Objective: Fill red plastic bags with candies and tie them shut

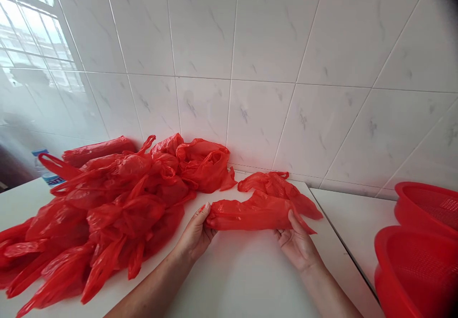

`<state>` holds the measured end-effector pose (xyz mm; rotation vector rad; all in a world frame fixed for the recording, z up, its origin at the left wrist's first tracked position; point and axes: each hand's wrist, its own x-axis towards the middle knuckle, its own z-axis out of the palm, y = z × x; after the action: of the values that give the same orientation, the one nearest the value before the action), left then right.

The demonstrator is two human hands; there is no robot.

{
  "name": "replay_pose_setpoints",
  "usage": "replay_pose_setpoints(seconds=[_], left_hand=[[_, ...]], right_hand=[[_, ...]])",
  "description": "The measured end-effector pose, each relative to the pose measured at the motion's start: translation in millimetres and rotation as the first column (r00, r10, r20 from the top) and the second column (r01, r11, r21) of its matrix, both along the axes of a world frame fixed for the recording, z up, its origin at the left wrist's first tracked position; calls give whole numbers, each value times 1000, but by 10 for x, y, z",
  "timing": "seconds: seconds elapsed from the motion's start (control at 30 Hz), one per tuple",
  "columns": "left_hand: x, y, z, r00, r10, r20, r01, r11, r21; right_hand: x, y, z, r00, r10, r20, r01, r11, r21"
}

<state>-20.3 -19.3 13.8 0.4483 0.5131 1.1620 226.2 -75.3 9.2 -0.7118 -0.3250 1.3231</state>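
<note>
A red plastic bag [250,214], gathered into a long flat strip, stretches sideways between my two hands just above the white table. My left hand [198,230] pinches its left end, thumb on top and fingers beneath. At the other end my right hand [298,241] grips it the same way, and a loose corner sticks out past the thumb. Right behind the strip lies another crumpled red plastic bag [275,184]. To the left of my left hand spreads a big heap of red plastic bags [121,208], their handles poking out.
Behind the heap lie a rolled red bundle [100,150] and a plastic bottle [50,172], partly hidden. Two red perforated baskets [411,265] stand at the right, past a gap between the white tabletops [243,280]. A tiled wall [265,117] closes off the back.
</note>
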Motion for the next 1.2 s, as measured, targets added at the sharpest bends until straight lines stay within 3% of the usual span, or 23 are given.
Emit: replay_pose_setpoints(seconds=[0.13,0.27,0.37,0.43,0.6,0.67,0.73,0.8,0.83,0.9,0.93,1.0,1.03,1.1,1.13,1.2], left_hand=[[-21,8,16,999,-6,-41,5,1000,-29],[-55,-2,108,998,-34,-56,31,998,-49],[-85,-18,175,997,-66,-40,64,997,-48],[-100,-31,198,996,-88,-21,87,995,-46],[-117,-52,216,992,-124,10,124,991,-58],[-119,-52,227,991,-130,15,131,989,-62],[-121,-46,235,990,-138,16,138,988,-66],[-120,-36,232,989,-144,16,144,987,-72],[-115,-32,225,989,-145,16,146,986,-75],[-94,-32,206,989,-148,17,149,986,-81],[-75,-40,197,988,-152,14,152,985,-85],[-24,-80,190,985,-175,14,175,981,-89],[5,-114,195,979,-201,18,202,976,-82],[55,-208,223,954,-299,15,300,953,-45],[70,-261,244,932,-363,0,362,932,-21],[65,-354,288,878,-475,-57,477,879,14]], right_hand=[[-26,-66,127,994,112,21,-113,988,102],[-65,-134,210,946,275,169,-275,961,-23],[-37,-144,242,903,330,276,-311,944,-110],[18,-128,250,909,311,276,-282,949,-142],[217,-32,196,984,145,104,-118,967,-226],[283,5,179,987,101,128,-67,967,-246],[310,16,206,966,42,257,20,972,-235],[270,-24,296,874,-112,473,215,962,-169],[219,-69,360,774,-220,594,338,937,-93],[58,-197,504,475,-412,778,514,847,136],[-45,-269,570,331,-456,826,504,825,254],[-258,-392,654,173,-416,893,266,893,364],[-352,-428,663,136,-349,927,98,936,338],[-477,-430,608,79,-190,979,-158,967,201],[-499,-400,549,82,-129,988,-191,971,143],[-465,-301,389,162,-66,985,-114,990,85]])
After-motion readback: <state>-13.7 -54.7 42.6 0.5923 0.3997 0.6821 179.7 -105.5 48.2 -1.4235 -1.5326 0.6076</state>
